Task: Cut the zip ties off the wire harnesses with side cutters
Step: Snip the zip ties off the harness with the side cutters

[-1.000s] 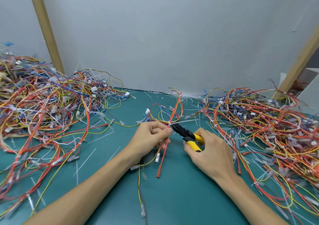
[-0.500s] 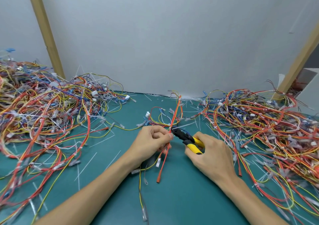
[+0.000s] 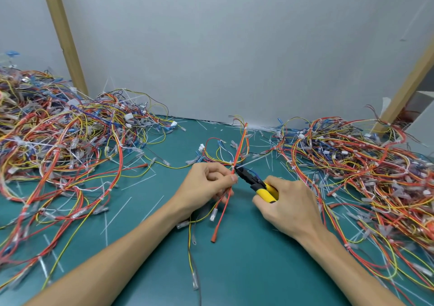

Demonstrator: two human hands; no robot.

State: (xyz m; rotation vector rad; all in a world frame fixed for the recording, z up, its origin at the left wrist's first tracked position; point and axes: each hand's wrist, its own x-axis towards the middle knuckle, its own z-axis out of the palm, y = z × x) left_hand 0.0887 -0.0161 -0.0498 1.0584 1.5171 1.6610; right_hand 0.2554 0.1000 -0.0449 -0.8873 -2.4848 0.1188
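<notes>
My left hand (image 3: pixel 206 186) pinches a thin red-and-yellow wire harness (image 3: pixel 239 150) that runs up from the table's middle toward the wall. A white zip tie (image 3: pixel 233 167) sits on the harness just above my thumb. My right hand (image 3: pixel 288 202) grips the yellow handles of the side cutters (image 3: pixel 256 182). Their black jaws point up-left and their tip touches the zip tie. Loose red wire ends with connectors hang below my left hand.
Two big tangles of wire harnesses lie on the green mat (image 3: pixel 234 258): the left wire pile (image 3: pixel 58 146) and the right wire pile (image 3: pixel 364 164). Cut white tie strips (image 3: pixel 138 181) litter the mat. A grey wall and two slanted wooden posts (image 3: pixel 65 35) stand behind.
The cutter jaws have stayed at the zip tie while both hands shifted slightly lower and closer together. The harness is still held in the same pinch.
</notes>
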